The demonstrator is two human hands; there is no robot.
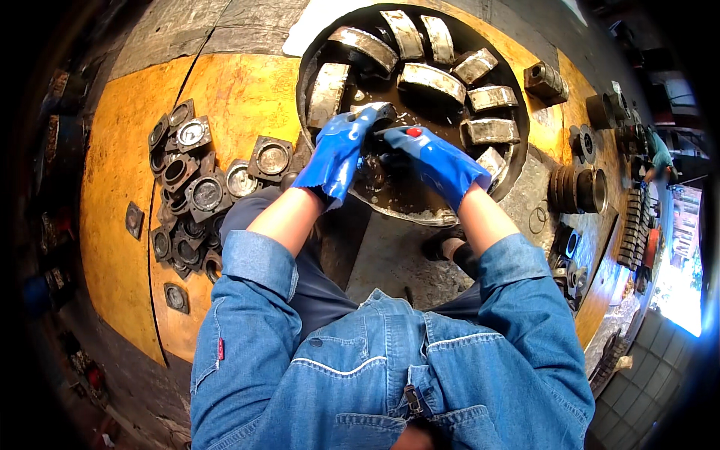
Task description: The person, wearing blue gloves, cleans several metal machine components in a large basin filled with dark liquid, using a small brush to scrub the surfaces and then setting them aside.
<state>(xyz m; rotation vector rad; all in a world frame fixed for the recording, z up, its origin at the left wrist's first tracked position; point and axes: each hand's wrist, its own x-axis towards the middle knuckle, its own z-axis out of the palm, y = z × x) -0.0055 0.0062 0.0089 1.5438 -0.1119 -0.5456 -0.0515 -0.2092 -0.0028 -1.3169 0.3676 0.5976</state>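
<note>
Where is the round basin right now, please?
In the head view, the round basin is at upper centre, beneath the left hand and right hand, with the heap of square metal parts to its left.

Glossy, creased, plastic-looking finish is seen on the blue gloves (340, 156), scuffed, patchily shiny metal on the curved blocks (431, 81), grimy metal on the round basin (420, 217), dull metal on the flanged parts (206, 193), stained wood-look on the yellow boards (247, 90), matt denim cloth on the jacket (337, 382).
</note>
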